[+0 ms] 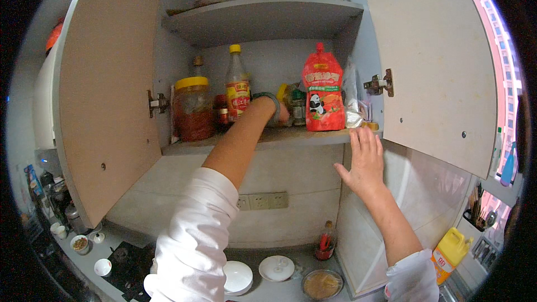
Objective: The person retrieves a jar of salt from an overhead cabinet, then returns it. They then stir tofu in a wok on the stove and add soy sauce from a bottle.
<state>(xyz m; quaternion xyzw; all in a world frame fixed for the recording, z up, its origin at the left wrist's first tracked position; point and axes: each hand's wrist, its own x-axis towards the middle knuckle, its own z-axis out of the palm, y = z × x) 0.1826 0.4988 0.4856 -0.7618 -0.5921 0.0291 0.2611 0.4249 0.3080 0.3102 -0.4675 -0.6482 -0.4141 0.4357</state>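
Note:
My left hand [283, 115] reaches deep into an open wall cabinet, a green band around its wrist. Its fingers are hidden, so whether it holds anything is unclear. Just past it are a yellow-lidded container [283, 91] and a small glass jar with a dark green cap [298, 107]. A glass sauce bottle with a yellow cap [238, 84] stands left of the forearm. My right hand [364, 157] is raised at the front edge of the lower shelf [272, 144], fingers spread and holding nothing. Close to it stands a red tomato ketchup pouch [324, 92].
Cabinet doors swing out at left [109, 84] and right [436, 58]. A large yellow-lidded jar [191, 111] occupies the shelf's left end. Below are a white bowl [238, 277], a plate [277, 268], a covered dish [322, 285], a gas stove [126, 264] and a yellow jug [451, 253].

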